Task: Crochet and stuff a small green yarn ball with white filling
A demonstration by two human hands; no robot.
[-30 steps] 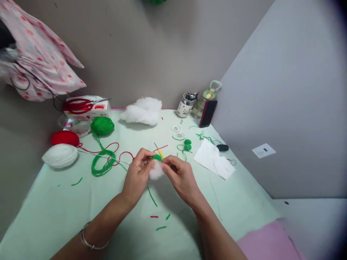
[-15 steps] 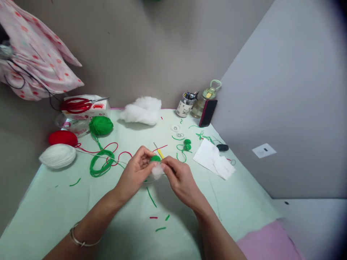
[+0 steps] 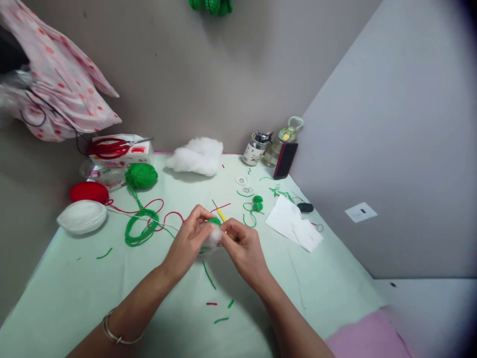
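Between my hands, over the middle of the table, is a small green crocheted piece (image 3: 215, 221) with a tuft of white stuffing (image 3: 213, 236) against its near side. My left hand (image 3: 192, 237) pinches the green piece, thumb on the near side and fingers behind. My right hand (image 3: 242, 246) has its thumb and fingertips closed at the right edge of the white tuft. Just beyond the fingers lies a crochet hook (image 3: 220, 214) with a yellow handle. Fingers partly hide the green piece. A clear round dish (image 3: 208, 251) shows in part beneath the hands.
Green (image 3: 141, 176), red (image 3: 89, 193) and white yarn balls (image 3: 82, 217) lie left, near scissors (image 3: 110, 148) on a box. White stuffing (image 3: 197, 156) sits at the back. Rightward are small green balls (image 3: 257, 203), white paper (image 3: 292, 223), a pen cup (image 3: 255, 150), a bottle (image 3: 274, 148) and a phone (image 3: 285, 160).
The white tuft has shifted slightly up and left against the green piece, with my right fingertips moving along with it. The whole view has tilted up a little.
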